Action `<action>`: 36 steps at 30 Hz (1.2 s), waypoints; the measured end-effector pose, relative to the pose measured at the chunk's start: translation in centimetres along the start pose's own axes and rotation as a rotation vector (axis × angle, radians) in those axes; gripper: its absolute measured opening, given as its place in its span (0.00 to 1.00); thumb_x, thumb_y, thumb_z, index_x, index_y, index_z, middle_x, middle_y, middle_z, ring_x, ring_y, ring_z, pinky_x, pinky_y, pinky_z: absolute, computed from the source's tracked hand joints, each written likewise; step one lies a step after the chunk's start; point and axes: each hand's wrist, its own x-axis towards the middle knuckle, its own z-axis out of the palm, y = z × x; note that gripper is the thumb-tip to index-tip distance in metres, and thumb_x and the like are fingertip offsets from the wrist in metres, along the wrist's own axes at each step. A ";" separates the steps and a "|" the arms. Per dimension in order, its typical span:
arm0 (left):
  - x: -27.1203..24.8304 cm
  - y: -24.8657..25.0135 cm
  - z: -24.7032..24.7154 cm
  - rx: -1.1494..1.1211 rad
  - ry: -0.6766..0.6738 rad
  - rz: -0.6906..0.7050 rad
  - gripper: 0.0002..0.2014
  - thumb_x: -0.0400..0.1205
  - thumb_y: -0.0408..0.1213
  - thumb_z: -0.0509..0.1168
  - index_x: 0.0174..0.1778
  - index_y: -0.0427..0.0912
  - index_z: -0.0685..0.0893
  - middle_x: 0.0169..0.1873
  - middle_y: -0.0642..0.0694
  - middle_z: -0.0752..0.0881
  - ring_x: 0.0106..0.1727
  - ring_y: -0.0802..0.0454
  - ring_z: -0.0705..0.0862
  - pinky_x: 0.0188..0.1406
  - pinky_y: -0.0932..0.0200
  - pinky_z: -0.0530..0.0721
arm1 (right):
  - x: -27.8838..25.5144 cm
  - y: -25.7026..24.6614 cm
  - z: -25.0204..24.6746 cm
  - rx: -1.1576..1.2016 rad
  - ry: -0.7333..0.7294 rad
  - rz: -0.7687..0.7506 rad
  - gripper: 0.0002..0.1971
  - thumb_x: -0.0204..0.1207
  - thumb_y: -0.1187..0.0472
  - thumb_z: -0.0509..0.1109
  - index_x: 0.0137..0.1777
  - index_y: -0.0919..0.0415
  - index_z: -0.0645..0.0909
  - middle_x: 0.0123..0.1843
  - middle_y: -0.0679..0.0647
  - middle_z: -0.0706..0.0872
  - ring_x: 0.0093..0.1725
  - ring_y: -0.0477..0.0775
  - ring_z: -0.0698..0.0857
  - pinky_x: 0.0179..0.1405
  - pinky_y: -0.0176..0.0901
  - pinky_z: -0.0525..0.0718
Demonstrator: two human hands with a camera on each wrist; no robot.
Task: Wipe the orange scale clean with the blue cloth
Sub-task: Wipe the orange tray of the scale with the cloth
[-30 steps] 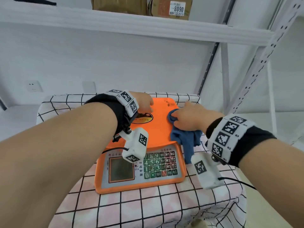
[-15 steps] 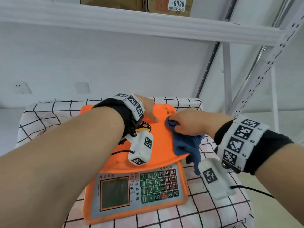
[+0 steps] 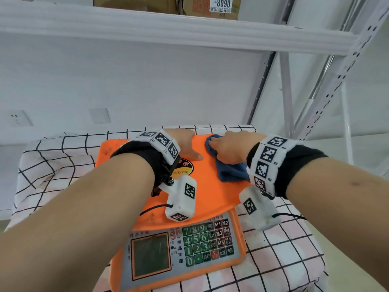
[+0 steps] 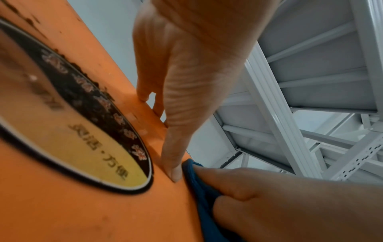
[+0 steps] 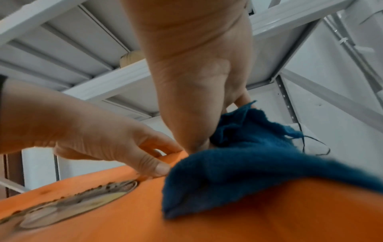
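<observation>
1. Head view: orange scale (image 3: 210,192) sits on a checked tablecloth (image 3: 63,157). The left hand (image 3: 185,144) grasps the platform's far edge. The right hand (image 3: 229,147) bunches the blue cloth (image 3: 229,173) on the platform's far right part.
2. Left wrist view: the left hand (image 4: 186,65) presses its thumb onto the orange top between the round label (image 4: 72,131) and the cloth.
3. Right wrist view: the right hand (image 5: 196,81) clutches the cloth, whose loose part lies draped over the platform.

orange scale (image 3: 212,186): smooth plastic, slight sheen (dark specks in places)
blue cloth (image 3: 229,173): soft, fuzzy fabric
shelf rack (image 3: 189,32): white painted metal, matt
</observation>
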 end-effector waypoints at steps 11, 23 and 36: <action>-0.1 0.1 0.0 -0.032 -0.022 0.016 0.25 0.79 0.55 0.66 0.63 0.39 0.74 0.60 0.43 0.81 0.54 0.48 0.79 0.46 0.58 0.71 | 0.9 0.4 0.2 0.076 0.012 -0.047 0.12 0.82 0.58 0.54 0.63 0.51 0.72 0.60 0.51 0.78 0.59 0.57 0.79 0.53 0.49 0.75; -0.2 -0.3 -0.4 -0.100 0.006 0.000 0.25 0.77 0.54 0.69 0.62 0.40 0.78 0.59 0.45 0.83 0.51 0.49 0.79 0.46 0.57 0.73 | -0.6 0.2 0.1 0.279 -0.015 -0.026 0.07 0.83 0.61 0.50 0.50 0.56 0.70 0.51 0.56 0.77 0.50 0.57 0.75 0.47 0.44 0.68; 0.1 -0.5 -0.2 -0.104 -0.020 -0.004 0.23 0.77 0.54 0.68 0.58 0.42 0.75 0.58 0.46 0.80 0.52 0.49 0.78 0.47 0.57 0.72 | 0.3 0.6 0.5 0.396 -0.012 -0.026 0.22 0.83 0.61 0.50 0.76 0.53 0.65 0.68 0.60 0.77 0.64 0.61 0.77 0.62 0.48 0.71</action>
